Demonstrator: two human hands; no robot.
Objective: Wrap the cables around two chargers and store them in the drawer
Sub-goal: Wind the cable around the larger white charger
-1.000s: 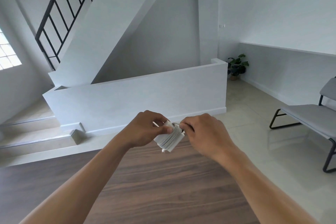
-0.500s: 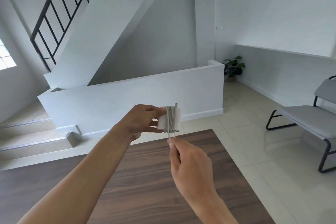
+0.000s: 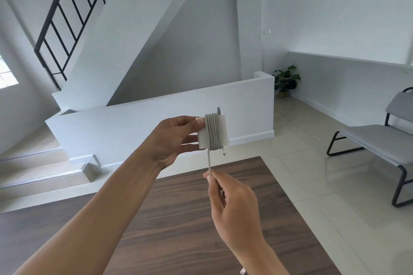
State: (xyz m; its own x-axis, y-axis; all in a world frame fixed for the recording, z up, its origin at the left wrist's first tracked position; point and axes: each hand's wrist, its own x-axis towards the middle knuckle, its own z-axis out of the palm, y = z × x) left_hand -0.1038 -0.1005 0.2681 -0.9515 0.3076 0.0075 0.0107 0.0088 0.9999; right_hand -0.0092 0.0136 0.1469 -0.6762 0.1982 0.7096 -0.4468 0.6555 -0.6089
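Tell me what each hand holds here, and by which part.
Left hand holds the white charger by its left end; right hand pinches the free stretch of grey cable below the coils.

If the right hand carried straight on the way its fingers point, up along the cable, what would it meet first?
Most likely the charger: the right hand pinches the cable just below it, and the strand runs straight up into the coils. The left hand holds the charger from the side, out of that line.

Charger (image 3: 220,131): white block. Cable (image 3: 212,133): pale grey. Table (image 3: 178,219): dark brown, streaky wood grain. Floor tiles (image 3: 312,174): glossy cream. Bench (image 3: 380,140): grey seat, black frame. Stair railing (image 3: 67,18): black. Plant (image 3: 286,79): green.
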